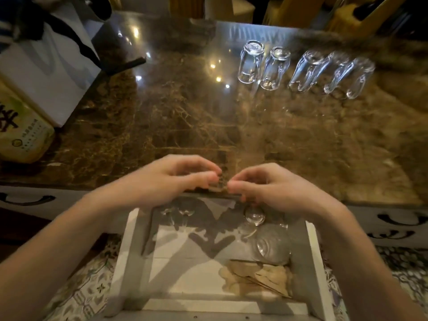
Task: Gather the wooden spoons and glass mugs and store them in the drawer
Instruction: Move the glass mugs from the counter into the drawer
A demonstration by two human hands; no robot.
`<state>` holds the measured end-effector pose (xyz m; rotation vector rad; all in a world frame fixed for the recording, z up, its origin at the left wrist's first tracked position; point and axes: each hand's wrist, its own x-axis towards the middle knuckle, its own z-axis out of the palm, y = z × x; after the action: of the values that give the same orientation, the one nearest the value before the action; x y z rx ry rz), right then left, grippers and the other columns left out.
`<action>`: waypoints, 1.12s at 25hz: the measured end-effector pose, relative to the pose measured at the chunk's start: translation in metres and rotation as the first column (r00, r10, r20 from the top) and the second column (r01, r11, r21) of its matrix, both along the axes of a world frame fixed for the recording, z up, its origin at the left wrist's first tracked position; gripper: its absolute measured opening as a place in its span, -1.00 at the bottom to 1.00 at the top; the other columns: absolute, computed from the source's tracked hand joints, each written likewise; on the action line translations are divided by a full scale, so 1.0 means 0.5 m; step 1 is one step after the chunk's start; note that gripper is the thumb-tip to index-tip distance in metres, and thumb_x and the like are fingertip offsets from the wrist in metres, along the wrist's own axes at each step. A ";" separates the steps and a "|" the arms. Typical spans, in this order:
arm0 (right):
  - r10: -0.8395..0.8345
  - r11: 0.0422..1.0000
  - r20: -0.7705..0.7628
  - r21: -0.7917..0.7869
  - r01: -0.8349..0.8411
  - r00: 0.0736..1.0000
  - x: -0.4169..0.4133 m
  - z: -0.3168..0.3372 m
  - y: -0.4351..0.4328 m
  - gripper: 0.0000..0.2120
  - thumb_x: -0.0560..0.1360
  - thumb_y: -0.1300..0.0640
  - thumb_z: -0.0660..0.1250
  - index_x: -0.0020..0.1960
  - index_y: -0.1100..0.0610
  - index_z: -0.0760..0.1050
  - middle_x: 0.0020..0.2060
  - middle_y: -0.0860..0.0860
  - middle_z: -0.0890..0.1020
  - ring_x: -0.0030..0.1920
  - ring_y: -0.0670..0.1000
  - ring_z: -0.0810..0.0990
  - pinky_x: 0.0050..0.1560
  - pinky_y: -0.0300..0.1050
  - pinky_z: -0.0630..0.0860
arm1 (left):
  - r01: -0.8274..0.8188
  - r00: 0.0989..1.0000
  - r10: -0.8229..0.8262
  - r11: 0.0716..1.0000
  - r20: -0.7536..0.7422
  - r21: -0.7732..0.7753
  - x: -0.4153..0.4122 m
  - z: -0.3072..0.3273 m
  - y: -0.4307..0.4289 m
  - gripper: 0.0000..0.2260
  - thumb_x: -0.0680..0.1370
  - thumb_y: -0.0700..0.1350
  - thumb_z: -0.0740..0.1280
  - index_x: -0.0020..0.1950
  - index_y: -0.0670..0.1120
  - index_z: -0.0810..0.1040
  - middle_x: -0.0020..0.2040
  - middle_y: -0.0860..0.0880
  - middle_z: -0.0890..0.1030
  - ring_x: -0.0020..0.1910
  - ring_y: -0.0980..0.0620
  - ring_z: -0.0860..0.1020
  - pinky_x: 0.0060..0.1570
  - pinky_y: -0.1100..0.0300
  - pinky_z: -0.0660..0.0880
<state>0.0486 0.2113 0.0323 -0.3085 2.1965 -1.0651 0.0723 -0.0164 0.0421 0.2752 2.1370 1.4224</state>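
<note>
Several clear glass mugs (pixel 275 68) stand upside down in a row at the back right of the brown marble table (pixel 162 112). Below the table's front edge a white drawer (pixel 129 251) is pulled out. In it lie more glass mugs (pixel 273 245) on the right and at the back, plus a pile of wooden spoons (pixel 257 279) in the near right corner. My left hand (pixel 166 179) and my right hand (pixel 273 186) hover side by side over the drawer's back edge. Their fingers are loosely curled, the fingertips almost meet, and nothing shows in either hand. The picture is blurred.
A white paper bag with dark handles (pixel 46 66) and a yellowish printed package (pixel 20 133) stand at the table's left end. A dark flat object (pixel 125 63) lies beside the bag. Wooden chair legs (pixel 298 10) stand behind the table. The floor is patterned tile (pixel 76 295).
</note>
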 end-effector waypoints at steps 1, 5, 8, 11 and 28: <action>-0.090 0.991 -0.076 -0.102 0.082 0.993 -0.019 0.010 0.005 -0.81 0.45 -0.10 0.35 -0.01 -0.05 0.62 -0.22 -0.08 0.70 -0.26 -0.17 0.63 -0.25 -0.26 0.53 | -0.085 0.993 0.090 0.994 -0.077 0.062 -0.028 0.012 0.018 -0.68 0.41 0.12 0.28 0.12 0.08 0.57 0.02 0.08 0.65 0.00 0.18 0.61 0.02 0.25 0.55; -0.476 0.795 -0.185 -0.509 0.330 0.860 -0.114 0.023 0.006 -0.87 0.48 0.15 0.39 0.02 0.06 0.59 -0.13 0.01 0.69 -0.26 -0.12 0.63 -0.26 -0.26 0.55 | -0.366 0.863 0.444 0.879 -0.243 0.304 -0.152 0.028 0.089 -0.83 0.55 -0.18 0.28 0.13 -0.11 0.54 -0.07 0.02 0.62 -0.22 0.22 0.59 -0.11 0.27 0.54; -0.676 0.635 -0.187 -0.638 0.435 0.712 -0.199 0.002 0.014 -0.88 0.47 0.18 0.39 0.00 0.06 0.57 -0.18 -0.06 0.65 -0.36 -0.16 0.61 -0.35 -0.28 0.53 | -0.465 0.744 0.598 0.783 -0.298 0.412 -0.246 0.011 0.140 -0.87 0.56 -0.18 0.29 0.10 -0.09 0.54 -0.09 0.03 0.60 -0.23 0.20 0.59 -0.17 0.27 0.55; -0.819 0.493 -0.137 -0.666 0.560 0.558 -0.275 -0.036 0.026 -0.83 0.48 0.17 0.38 0.07 0.10 0.55 -0.11 -0.01 0.65 -0.39 -0.16 0.60 -0.36 -0.27 0.53 | -0.528 0.679 0.673 0.725 -0.294 0.442 -0.326 -0.030 0.184 -0.88 0.54 -0.16 0.33 0.07 -0.05 0.56 -0.09 0.05 0.62 -0.18 0.15 0.61 -0.19 0.27 0.56; -0.739 0.674 -0.380 -0.437 0.596 0.556 -0.429 -0.112 0.038 -0.79 0.52 0.08 0.33 0.09 0.15 0.60 -0.09 -0.03 0.66 -0.14 -0.17 0.56 -0.14 -0.45 0.45 | -0.702 0.639 0.726 0.686 -0.254 0.192 -0.514 -0.126 0.276 -0.76 0.51 -0.02 0.38 0.13 -0.07 0.59 -0.06 0.05 0.64 -0.07 0.16 0.58 0.04 0.17 0.56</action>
<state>-0.1657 0.2305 -0.0236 0.2147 2.7703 -1.8974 -0.1848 0.1214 -0.0207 -0.4259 2.6094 2.0038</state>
